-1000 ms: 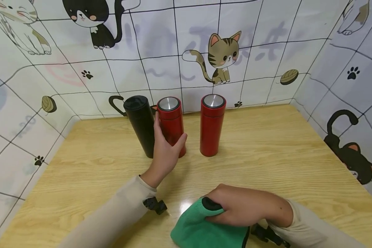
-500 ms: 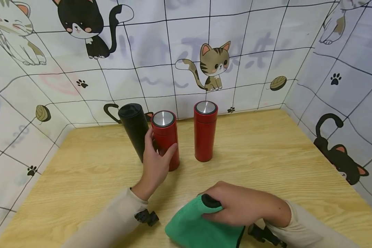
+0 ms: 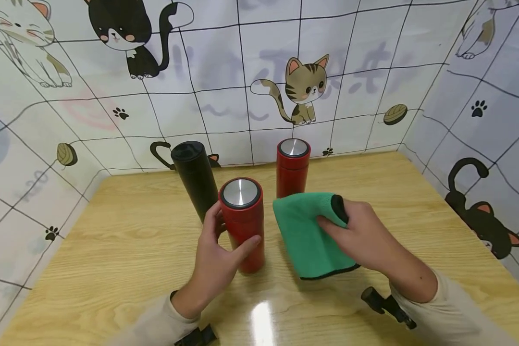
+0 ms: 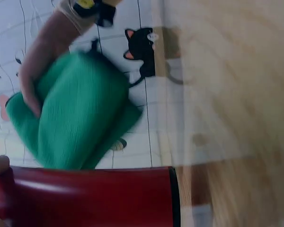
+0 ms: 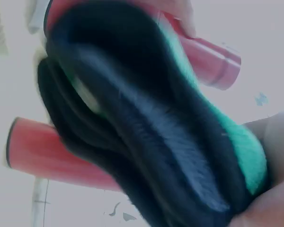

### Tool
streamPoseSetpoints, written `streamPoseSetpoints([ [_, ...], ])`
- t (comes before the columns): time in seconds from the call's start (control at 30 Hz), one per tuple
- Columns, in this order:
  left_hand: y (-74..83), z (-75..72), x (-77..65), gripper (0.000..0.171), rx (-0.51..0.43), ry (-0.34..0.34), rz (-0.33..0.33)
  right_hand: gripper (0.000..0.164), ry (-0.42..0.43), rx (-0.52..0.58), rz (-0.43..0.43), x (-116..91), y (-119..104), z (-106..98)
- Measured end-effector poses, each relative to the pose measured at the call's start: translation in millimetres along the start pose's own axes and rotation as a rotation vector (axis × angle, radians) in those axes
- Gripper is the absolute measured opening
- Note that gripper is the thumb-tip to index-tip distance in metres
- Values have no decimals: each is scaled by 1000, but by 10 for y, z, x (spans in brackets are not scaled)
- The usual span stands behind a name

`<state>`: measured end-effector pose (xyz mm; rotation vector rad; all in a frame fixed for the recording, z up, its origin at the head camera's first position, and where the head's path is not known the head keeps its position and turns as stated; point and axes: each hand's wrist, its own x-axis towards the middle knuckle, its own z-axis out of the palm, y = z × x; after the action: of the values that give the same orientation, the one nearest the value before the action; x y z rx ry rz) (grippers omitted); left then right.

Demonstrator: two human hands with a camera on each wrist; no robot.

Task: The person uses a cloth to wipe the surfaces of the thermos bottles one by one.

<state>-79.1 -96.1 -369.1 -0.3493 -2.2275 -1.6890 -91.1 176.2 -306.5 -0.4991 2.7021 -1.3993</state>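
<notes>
My left hand [image 3: 214, 269] grips a red thermos [image 3: 247, 230] with a silver-topped lid, its thumb across the front and fingers round the left side. The thermos stands upright in the head view; its dark-ringed base [image 4: 174, 198] shows in the left wrist view. My right hand [image 3: 365, 235] pinches a folded green cloth [image 3: 304, 240] with black edging, held just right of that thermos. The cloth's dark folded edge [image 5: 146, 109] fills much of the right wrist view, blurred. Behind it a second red thermos [image 3: 292, 168] stands, its lower part hidden by the cloth.
A black bottle [image 3: 194, 178] stands behind and left of the gripped thermos. The wooden table [image 3: 112, 250] is bounded by a cat-print backdrop [image 3: 225, 110] at the back and both sides.
My left hand has brought the red thermos away from the black bottle, toward me and slightly right. My right hand has raised the green cloth forward from the near edge to beside the thermos.
</notes>
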Motion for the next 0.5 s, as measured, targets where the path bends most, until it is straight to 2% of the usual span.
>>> streamPoseSetpoints([
  [0.1,52,44,-84,82,-7,-40,0,36,119,33,-52,-11,-16,81],
  [0.23,57,114,-167,81,-13,-93,43,37,195,85,-154,-42,-31,185],
  [0.37,8,183,-208,83,-29,-126,104,46,196,85,-261,-55,-33,275],
  [0.5,-11,200,-220,84,-17,-129,136,51,117,110,-326,-48,-24,367],
])
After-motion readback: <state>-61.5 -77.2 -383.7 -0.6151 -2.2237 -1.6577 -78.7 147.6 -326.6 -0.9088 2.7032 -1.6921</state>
